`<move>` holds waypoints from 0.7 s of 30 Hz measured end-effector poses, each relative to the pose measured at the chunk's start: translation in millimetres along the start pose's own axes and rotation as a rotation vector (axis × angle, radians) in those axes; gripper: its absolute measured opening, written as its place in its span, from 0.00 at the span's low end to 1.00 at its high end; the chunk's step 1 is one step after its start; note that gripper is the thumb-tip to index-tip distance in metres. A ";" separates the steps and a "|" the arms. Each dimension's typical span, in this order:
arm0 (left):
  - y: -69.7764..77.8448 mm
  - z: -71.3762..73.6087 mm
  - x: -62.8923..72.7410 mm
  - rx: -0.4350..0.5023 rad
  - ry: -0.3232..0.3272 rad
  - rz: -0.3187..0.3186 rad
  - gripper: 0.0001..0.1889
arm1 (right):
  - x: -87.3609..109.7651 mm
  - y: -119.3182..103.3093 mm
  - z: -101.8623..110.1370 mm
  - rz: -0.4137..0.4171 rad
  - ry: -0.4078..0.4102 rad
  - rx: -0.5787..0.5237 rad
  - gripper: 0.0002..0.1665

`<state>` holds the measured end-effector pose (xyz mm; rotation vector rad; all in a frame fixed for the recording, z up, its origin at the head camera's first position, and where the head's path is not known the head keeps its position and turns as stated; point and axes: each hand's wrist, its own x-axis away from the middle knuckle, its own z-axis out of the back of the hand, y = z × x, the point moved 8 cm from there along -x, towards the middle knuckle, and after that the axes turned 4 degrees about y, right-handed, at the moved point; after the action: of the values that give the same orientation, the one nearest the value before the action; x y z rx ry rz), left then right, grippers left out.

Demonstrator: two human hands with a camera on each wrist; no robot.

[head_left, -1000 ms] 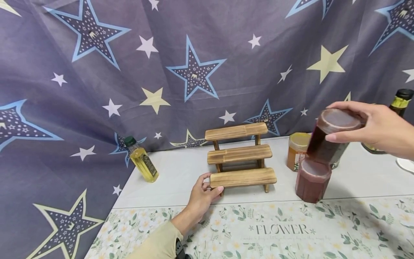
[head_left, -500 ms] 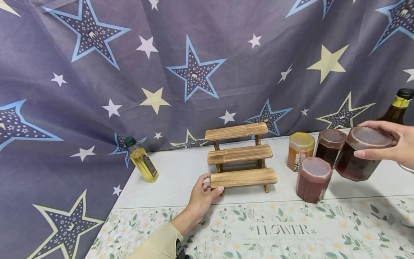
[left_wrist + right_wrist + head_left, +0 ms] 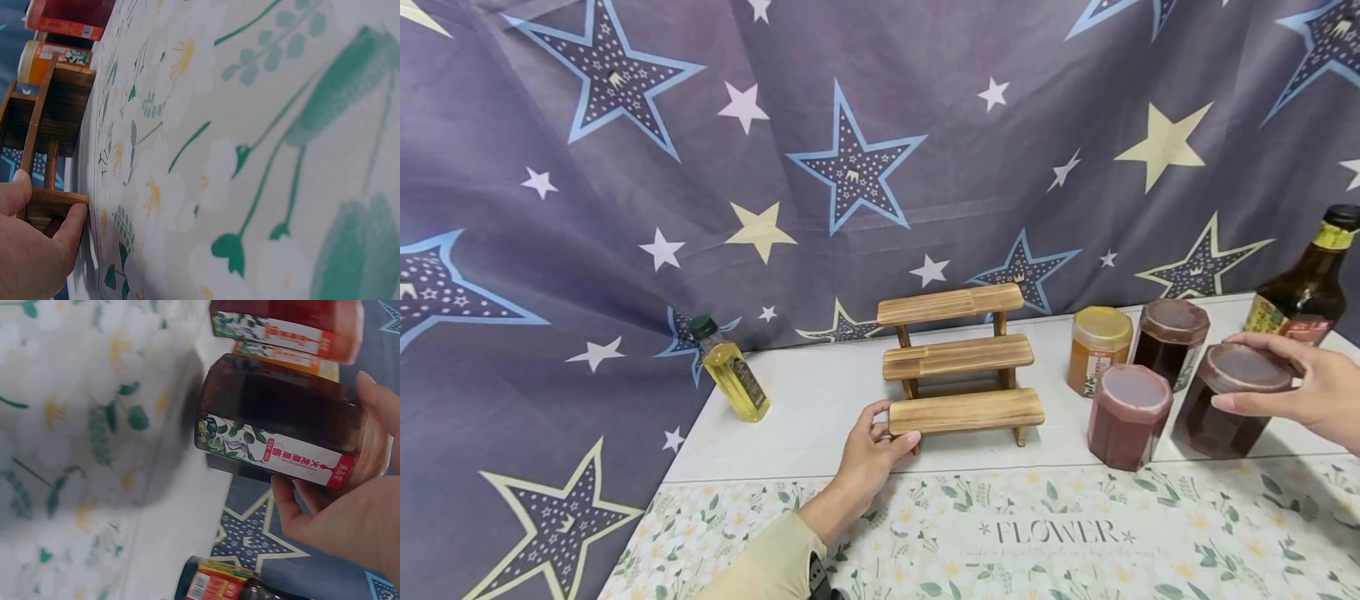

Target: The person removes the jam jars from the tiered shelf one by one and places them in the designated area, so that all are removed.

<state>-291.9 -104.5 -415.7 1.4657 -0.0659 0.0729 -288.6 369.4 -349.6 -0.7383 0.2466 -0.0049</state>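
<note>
My left hand point(image 3: 860, 467) holds the left end of the lowest step of a three-tier wooden stand point(image 3: 966, 412), thumb in front. In the left wrist view, thumb and fingers sit around the stand's end point(image 3: 56, 197). My right hand point(image 3: 1315, 392) grips a jar of dark contents point(image 3: 1221, 421) near its lid, from the right. A printed label point(image 3: 275, 450) shows on it in the right wrist view. The jar is upright, low over the white cloth beside a dull red jar point(image 3: 1127, 425); whether its base touches the cloth I cannot tell.
Behind stand an orange-coloured jar point(image 3: 1088, 354) and another dark jar point(image 3: 1167, 337). A dark sauce bottle point(image 3: 1303, 287) is at the far right, a yellow oil bottle point(image 3: 735, 382) at the left. A star-patterned curtain point(image 3: 760, 150) backs the table with its floral cloth point(image 3: 1045, 542).
My right hand has carried the dark jar from above the dull red jar to the right, then down beside it. The left hand has stayed on the stand.
</note>
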 end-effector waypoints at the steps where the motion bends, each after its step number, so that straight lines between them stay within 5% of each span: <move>1: -0.2 -0.2 0.0 -0.003 0.000 0.000 0.38 | 1.4 0.9 -1.9 -0.001 -0.005 0.006 0.56; 21: 1.4 -2.2 -1.0 0.008 -0.007 -0.012 0.37 | 6.8 1.5 -18.4 -0.019 -0.129 -0.006 0.56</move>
<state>-293.1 -102.2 -414.7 1.4742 -0.0623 0.0578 -286.2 357.6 -365.2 -0.7437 0.1165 0.0251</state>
